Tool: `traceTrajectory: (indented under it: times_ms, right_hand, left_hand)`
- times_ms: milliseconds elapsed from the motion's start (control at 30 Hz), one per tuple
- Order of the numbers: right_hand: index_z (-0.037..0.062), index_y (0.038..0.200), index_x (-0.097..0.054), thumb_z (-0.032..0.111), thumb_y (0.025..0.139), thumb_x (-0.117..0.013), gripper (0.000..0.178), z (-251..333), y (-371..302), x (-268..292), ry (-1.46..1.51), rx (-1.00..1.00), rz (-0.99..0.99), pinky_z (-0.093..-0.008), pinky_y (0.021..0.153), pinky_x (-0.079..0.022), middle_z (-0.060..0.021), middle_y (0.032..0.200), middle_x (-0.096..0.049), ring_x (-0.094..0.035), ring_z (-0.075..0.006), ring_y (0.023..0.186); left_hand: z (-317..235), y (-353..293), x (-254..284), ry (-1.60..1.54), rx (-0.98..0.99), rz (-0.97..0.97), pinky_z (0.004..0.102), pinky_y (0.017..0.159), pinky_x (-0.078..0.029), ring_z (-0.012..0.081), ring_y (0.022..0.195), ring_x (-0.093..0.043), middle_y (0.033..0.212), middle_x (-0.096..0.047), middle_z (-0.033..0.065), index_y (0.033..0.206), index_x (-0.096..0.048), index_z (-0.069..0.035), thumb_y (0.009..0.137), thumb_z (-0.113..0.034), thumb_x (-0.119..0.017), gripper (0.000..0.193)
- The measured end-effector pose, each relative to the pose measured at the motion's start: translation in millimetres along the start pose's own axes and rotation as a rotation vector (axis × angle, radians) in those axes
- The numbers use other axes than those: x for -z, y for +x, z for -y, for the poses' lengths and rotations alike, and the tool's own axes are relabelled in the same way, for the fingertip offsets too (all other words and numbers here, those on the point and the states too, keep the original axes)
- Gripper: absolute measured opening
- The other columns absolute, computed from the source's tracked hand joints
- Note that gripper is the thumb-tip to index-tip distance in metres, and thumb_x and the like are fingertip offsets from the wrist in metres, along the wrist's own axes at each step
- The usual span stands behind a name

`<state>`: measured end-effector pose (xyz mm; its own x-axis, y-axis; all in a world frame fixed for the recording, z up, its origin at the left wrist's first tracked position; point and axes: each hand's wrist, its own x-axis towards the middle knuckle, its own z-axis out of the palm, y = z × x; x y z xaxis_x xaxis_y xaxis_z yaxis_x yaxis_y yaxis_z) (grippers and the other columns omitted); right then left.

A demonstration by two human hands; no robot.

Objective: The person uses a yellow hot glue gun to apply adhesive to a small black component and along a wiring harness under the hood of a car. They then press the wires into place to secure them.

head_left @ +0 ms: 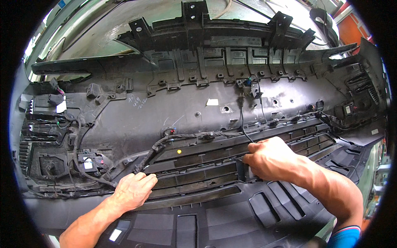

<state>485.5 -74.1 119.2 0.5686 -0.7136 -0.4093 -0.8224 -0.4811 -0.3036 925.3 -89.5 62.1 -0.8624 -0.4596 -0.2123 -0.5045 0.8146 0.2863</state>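
A large black car bumper [178,103] lies with its inner side toward me. A taped black wiring harness [155,153] runs along it above the slatted grille [194,177]. My left hand [133,190] is closed over the harness at the grille's left end, its fingertips partly hidden. A thin black cable [243,124] comes down from a small connector bracket [248,89] to my right hand [269,159]. The fingers of that hand are curled round the cable at the middle of the grille, and their tips are hidden.
A black bracketed crosspiece [215,37] stands along the bumper's far edge. Small module boxes sit at the left [89,163] and right [348,109] ends. A panel with rectangular recesses [186,229] lies nearest me. An orange object [351,27] stands beyond, at far right.
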Motion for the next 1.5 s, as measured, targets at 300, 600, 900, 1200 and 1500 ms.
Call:
traceTrajectory:
  times_ms: [300, 600, 900, 1200, 1500]
  right_hand:
    - [0.0046, 0.094, -0.077, 0.017, 0.087, -0.069, 0.017, -1, 1, 2, 0.008, 0.017, -0.005, -0.0494, 0.075, -0.063, -0.0179, 0.098, -0.074, -0.077, -0.0379, 0.087]
    - [0.0045, 0.095, -0.077, 0.018, 0.088, -0.069, 0.016, -2, 2, 7, 0.008, 0.017, 0.02, -0.0487, 0.075, -0.063, -0.0169, 0.096, -0.073, -0.078, -0.0368, 0.087]
    - [0.0051, 0.098, -0.078, 0.013, 0.083, -0.076, 0.017, -5, 3, 5, -0.004, 0.03, 0.01, -0.0444, 0.069, -0.062, -0.0135, 0.094, -0.07, -0.076, -0.0342, 0.079]
    - [0.0057, 0.093, -0.079, 0.017, 0.085, -0.072, 0.016, -5, 3, 4, 0.024, 0.008, 0.012, -0.0489, 0.074, -0.064, -0.018, 0.1, -0.076, -0.078, -0.0383, 0.089]
    - [0.0066, 0.09, -0.079, 0.016, 0.083, -0.072, 0.013, -8, 6, -3, -0.015, 0.037, -0.049, -0.0488, 0.073, -0.064, -0.0159, 0.095, -0.076, -0.078, -0.0377, 0.083]
  left_hand:
    - [2, -1, -2, -0.015, 0.005, -0.012, 0.0379, 0.076, -0.054, 0.0224, 0.098, -0.067, 0.122, -0.072, 0.005, 0.125, -0.069, -0.004, 0.08, -0.013, -0.082, 0.048]
    - [0, 1, -2, -0.027, 0.028, -0.001, 0.0381, 0.077, -0.053, 0.0226, 0.097, -0.067, 0.125, -0.073, 0.0043, 0.125, -0.069, -0.004, 0.079, -0.013, -0.083, 0.048]
    - [0, 0, -3, -0.019, 0.028, -0.001, 0.0385, 0.079, -0.054, 0.0232, 0.1, -0.067, 0.13, -0.073, 0.0052, 0.125, -0.07, -0.004, 0.079, -0.012, -0.083, 0.048]
    - [-2, 1, -1, -0.016, 0.028, 0.019, 0.0387, 0.08, -0.055, 0.0237, 0.101, -0.067, 0.127, -0.072, 0.0049, 0.127, -0.068, -0.004, 0.081, -0.013, -0.083, 0.05]
    - [-2, -1, -2, -0.018, 0.008, -0.019, 0.0391, 0.079, -0.055, 0.0239, 0.101, -0.067, 0.125, -0.072, 0.005, 0.127, -0.067, -0.004, 0.079, -0.014, -0.085, 0.052]
